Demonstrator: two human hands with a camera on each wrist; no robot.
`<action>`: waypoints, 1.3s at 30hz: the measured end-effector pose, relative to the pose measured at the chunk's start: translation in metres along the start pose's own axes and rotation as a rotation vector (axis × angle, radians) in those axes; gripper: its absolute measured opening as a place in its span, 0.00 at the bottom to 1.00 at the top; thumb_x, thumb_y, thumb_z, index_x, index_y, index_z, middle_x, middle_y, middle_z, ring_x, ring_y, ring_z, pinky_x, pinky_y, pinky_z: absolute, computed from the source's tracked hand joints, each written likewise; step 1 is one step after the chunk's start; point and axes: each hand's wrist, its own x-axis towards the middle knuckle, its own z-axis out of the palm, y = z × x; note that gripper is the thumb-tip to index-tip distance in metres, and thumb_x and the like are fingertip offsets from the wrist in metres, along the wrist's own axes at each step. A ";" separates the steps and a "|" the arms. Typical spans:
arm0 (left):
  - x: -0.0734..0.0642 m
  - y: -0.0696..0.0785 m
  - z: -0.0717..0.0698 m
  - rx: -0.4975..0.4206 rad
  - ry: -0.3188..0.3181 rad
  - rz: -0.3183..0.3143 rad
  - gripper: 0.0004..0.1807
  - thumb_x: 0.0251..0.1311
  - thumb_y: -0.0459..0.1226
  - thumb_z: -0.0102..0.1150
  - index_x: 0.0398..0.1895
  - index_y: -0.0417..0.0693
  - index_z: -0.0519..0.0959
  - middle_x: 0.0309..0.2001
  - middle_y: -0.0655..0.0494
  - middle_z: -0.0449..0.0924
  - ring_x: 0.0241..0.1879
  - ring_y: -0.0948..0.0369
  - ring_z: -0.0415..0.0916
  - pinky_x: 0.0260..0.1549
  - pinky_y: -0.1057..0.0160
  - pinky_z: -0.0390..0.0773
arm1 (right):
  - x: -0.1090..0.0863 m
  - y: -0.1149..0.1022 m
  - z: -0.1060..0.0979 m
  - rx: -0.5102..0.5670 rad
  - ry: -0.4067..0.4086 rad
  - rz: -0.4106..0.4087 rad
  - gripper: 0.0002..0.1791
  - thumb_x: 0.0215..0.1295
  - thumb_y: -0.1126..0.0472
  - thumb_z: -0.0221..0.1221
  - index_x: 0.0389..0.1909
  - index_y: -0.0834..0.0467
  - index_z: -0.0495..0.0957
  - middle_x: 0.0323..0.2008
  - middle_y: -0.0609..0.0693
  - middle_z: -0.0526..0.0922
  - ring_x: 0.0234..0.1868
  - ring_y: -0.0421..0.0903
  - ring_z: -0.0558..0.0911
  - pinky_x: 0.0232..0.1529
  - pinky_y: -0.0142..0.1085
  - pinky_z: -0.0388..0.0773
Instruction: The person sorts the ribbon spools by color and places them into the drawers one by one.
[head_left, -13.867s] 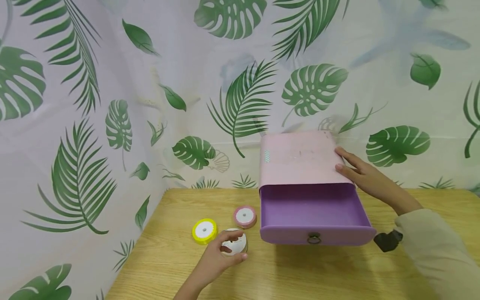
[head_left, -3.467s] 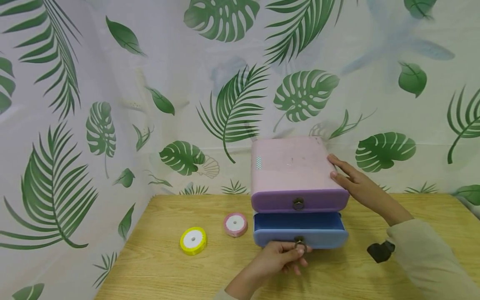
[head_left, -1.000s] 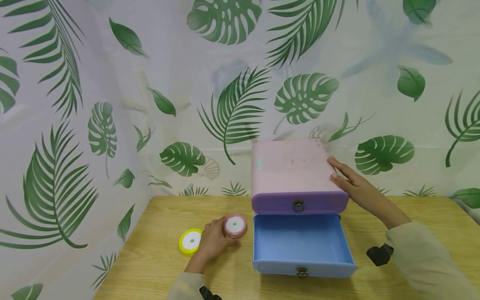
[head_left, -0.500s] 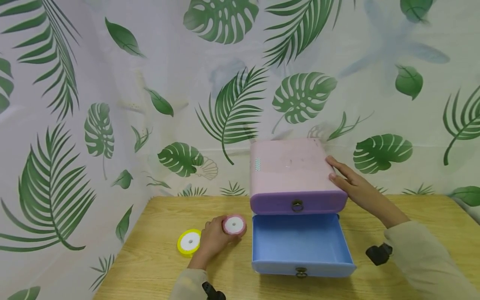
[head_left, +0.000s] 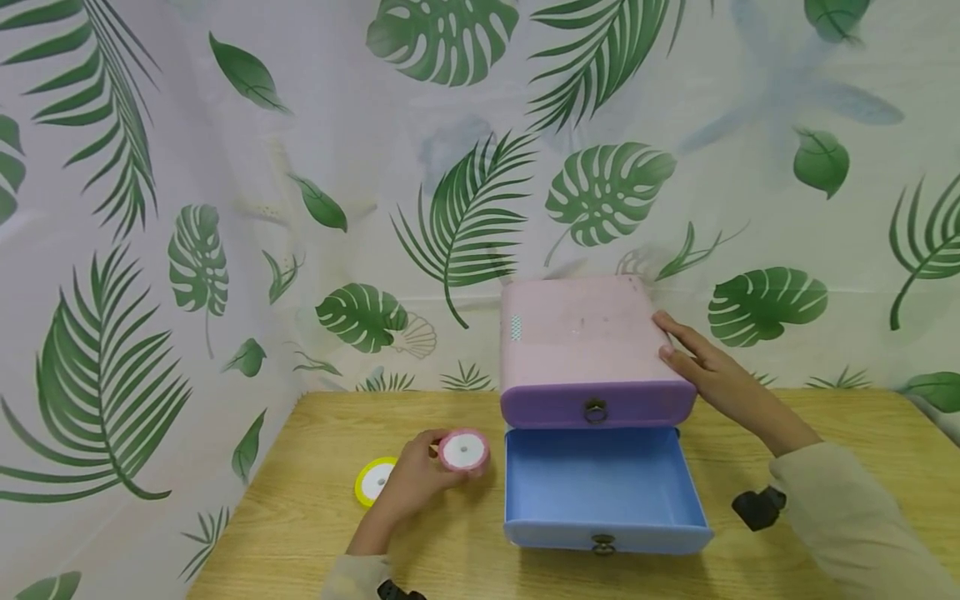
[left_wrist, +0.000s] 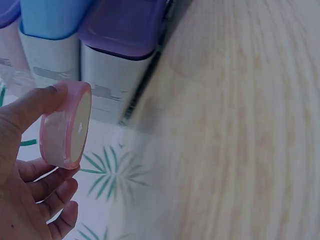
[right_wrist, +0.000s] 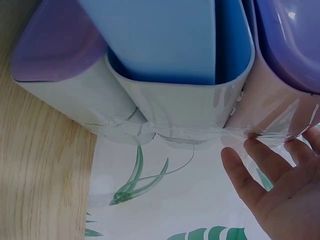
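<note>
My left hand (head_left: 416,479) pinches a pink ribbon spool (head_left: 463,451) between thumb and fingers, just left of the drawer cabinet (head_left: 585,333). The left wrist view shows the thumb on the spool's upper rim and fingertips beneath it. In the head view the blue drawer (head_left: 600,483) stands pulled out, its inside bare. Above it, the purple drawer (head_left: 551,408) is pushed in. My right hand (head_left: 720,375) rests with extended fingers against the cabinet's right side. A yellow ribbon spool (head_left: 371,483) lies on the table, partly hidden behind the left hand.
Another purple drawer (left_wrist: 122,27) sits below the blue one, seen in the wrist views. The wooden table (head_left: 315,533) meets a leaf-printed cloth (head_left: 450,217) at the back and left. Black wrist straps (head_left: 759,508) show at the sleeves.
Earlier the purple drawer was out and a white spool lay under the left hand; that spool is out of sight. The blue drawer was pulled out, and the pink spool has shifted slightly left, gripped.
</note>
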 end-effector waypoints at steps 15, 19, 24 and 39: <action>-0.035 0.052 -0.024 -0.008 0.005 0.092 0.37 0.39 0.44 0.78 0.56 0.48 0.75 0.53 0.54 0.75 0.53 0.55 0.63 0.49 0.54 0.67 | 0.001 0.002 0.000 0.002 -0.003 -0.003 0.36 0.77 0.51 0.42 0.77 0.52 0.38 0.78 0.56 0.35 0.75 0.68 0.42 0.64 0.69 0.51; -0.041 0.071 -0.024 -0.043 -0.044 0.131 0.37 0.40 0.44 0.78 0.57 0.51 0.74 0.54 0.55 0.74 0.52 0.57 0.62 0.48 0.57 0.65 | 0.001 0.003 0.000 0.002 -0.002 0.002 0.36 0.77 0.50 0.42 0.77 0.52 0.37 0.78 0.56 0.35 0.74 0.69 0.43 0.64 0.69 0.52; -0.046 0.093 -0.015 -0.057 -0.117 0.183 0.37 0.42 0.46 0.77 0.59 0.57 0.73 0.54 0.59 0.73 0.52 0.59 0.62 0.48 0.58 0.66 | 0.001 0.003 0.000 0.002 -0.003 -0.003 0.36 0.77 0.51 0.42 0.77 0.51 0.37 0.78 0.56 0.35 0.75 0.69 0.42 0.64 0.69 0.51; -0.036 0.114 0.019 0.061 -0.209 0.236 0.41 0.41 0.50 0.77 0.62 0.52 0.71 0.57 0.56 0.74 0.55 0.58 0.66 0.53 0.55 0.71 | -0.001 0.002 0.000 0.000 -0.001 -0.008 0.36 0.77 0.51 0.42 0.77 0.55 0.38 0.77 0.57 0.36 0.74 0.69 0.43 0.64 0.69 0.51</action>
